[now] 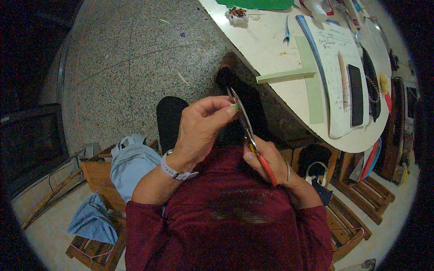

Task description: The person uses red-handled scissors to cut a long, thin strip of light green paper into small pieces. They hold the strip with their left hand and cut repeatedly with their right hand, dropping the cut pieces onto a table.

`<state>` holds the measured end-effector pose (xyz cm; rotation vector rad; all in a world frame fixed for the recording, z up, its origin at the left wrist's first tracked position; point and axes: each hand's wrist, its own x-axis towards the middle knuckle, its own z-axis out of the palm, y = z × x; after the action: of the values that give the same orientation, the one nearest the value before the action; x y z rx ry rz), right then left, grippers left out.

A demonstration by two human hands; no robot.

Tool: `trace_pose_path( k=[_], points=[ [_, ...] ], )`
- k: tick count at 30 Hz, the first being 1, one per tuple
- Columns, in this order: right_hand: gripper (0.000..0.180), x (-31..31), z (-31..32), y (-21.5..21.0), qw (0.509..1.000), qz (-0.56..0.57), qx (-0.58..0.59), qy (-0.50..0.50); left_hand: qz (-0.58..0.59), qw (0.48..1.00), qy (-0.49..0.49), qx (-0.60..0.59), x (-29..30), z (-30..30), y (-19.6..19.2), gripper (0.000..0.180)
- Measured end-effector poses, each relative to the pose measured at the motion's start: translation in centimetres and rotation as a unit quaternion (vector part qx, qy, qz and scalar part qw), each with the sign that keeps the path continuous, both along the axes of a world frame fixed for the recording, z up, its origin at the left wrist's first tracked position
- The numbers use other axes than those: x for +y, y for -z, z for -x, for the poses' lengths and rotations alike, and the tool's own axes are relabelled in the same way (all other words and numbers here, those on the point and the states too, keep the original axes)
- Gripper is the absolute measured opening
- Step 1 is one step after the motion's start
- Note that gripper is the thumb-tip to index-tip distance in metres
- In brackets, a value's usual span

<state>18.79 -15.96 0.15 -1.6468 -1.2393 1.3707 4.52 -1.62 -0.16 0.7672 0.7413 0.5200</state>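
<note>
Left hand (199,128): fingertips pinched on small pale green paper scrap (233,107); right hand (266,160): clamped on red-handled scissors (247,128), blades at the scrap; cutting apparently midway; green strips (285,75) lie on table (266,40).

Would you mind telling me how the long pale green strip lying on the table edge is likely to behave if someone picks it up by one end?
The pale green strip looks thin and flat like paper, so it would probably droop rather than stay stiff. It seems very light, and a push would likely slide it easily. One end overhangs the table, so a nudge might tip it off.
</note>
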Motion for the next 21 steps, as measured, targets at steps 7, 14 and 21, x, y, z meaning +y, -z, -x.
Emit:
trace_pose_path(
  k=[7, 14, 21],
  points=[
    [0.028, 0.0, 0.4, -0.3, 1.000, 0.001, -0.012, -0.003, 0.059, 0.996, -0.042, -0.045, -0.6, 0.0, -0.4, 0.016],
    [0.023, 0.1, 0.8, -0.9, 1.000, 0.010, 0.004, 0.010, 0.046, 0.997, -0.026, -0.061, -0.5, 0.3, -0.2, 0.015],
    [0.022, 0.0, 1.0, -1.2, 1.000, 0.015, 0.007, 0.018, 0.036, 0.998, -0.027, -0.054, -0.5, 0.5, -0.4, 0.014]
  ],
)
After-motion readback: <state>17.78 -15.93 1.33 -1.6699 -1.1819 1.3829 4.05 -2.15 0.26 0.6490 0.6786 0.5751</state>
